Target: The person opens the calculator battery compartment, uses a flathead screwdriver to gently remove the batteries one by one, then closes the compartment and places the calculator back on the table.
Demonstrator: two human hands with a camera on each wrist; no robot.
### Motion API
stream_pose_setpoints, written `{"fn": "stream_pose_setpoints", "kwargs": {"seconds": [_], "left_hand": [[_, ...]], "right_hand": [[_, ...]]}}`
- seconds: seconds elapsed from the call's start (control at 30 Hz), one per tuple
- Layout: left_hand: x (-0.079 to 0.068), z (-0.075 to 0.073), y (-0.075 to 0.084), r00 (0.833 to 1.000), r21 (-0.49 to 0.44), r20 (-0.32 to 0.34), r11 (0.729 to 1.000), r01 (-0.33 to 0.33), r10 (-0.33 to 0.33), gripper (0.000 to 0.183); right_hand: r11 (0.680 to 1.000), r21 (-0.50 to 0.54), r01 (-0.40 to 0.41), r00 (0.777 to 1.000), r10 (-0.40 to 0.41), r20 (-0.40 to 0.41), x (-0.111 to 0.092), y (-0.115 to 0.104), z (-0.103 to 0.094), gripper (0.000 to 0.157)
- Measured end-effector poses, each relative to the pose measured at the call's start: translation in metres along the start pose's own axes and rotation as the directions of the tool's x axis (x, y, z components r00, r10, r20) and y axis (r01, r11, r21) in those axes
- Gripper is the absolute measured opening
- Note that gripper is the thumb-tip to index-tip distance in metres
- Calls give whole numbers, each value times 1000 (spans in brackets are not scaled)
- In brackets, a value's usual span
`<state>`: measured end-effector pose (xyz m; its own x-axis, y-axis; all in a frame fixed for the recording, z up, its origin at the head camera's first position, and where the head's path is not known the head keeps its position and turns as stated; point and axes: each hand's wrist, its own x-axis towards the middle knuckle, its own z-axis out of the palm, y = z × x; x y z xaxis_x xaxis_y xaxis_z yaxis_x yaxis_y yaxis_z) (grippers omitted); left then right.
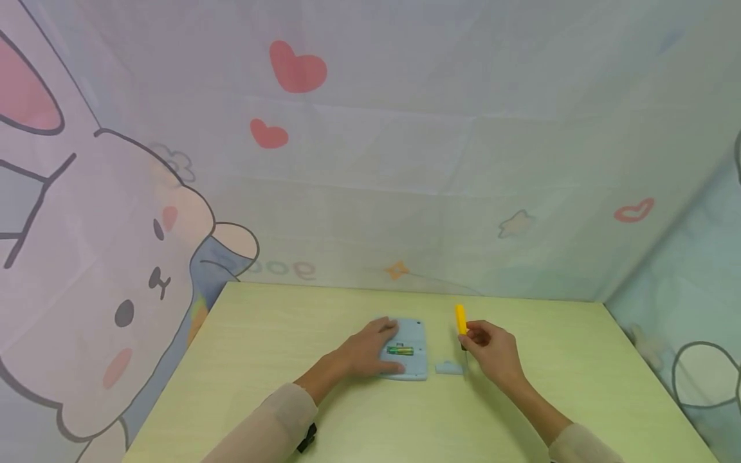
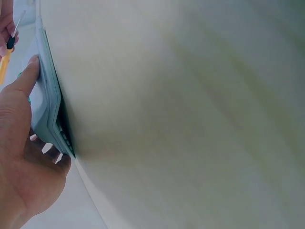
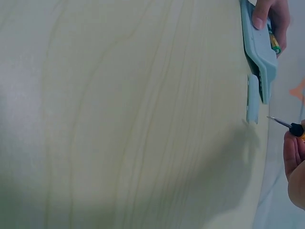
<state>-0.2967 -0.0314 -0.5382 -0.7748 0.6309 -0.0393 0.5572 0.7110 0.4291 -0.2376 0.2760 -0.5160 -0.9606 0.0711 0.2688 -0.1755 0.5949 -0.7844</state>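
Note:
A light blue calculator [image 1: 414, 334] lies face down on the table, with keys showing under its edge in the left wrist view. My left hand [image 1: 365, 350] grips it from the left, thumb at the near side and fingers at the far side. A green and gold battery [image 1: 401, 351] shows in its open back. To the right lies a small light blue battery cover [image 1: 449, 368], apart from the calculator. My right hand [image 1: 494, 352] holds a screwdriver [image 1: 460, 319] by its yellow handle, tip down near the cover; in the right wrist view the tip [image 3: 270, 118] is off the table.
The pale wooden table [image 1: 278, 321] ends at a printed cloth [image 1: 370, 218] behind it and another cloth on the right. A small black object [image 1: 308, 437] shows beside the left sleeve [image 1: 283, 411].

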Motion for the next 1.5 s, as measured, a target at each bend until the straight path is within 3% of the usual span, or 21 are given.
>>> {"fn": "stream_pose_setpoints", "kwargs": {"seconds": [0.3,1.5], "left_hand": [[0,0,2,1000,19,4,1000,17,-18,97],[-3,-2,7,1000,16,3,1000,25,-25,96]], "right_hand": [[996,-85,-2,1000,2,-3,3,11,-6,24],[984,-158,-86,994,95,46,-9,34,-5,23]]}}
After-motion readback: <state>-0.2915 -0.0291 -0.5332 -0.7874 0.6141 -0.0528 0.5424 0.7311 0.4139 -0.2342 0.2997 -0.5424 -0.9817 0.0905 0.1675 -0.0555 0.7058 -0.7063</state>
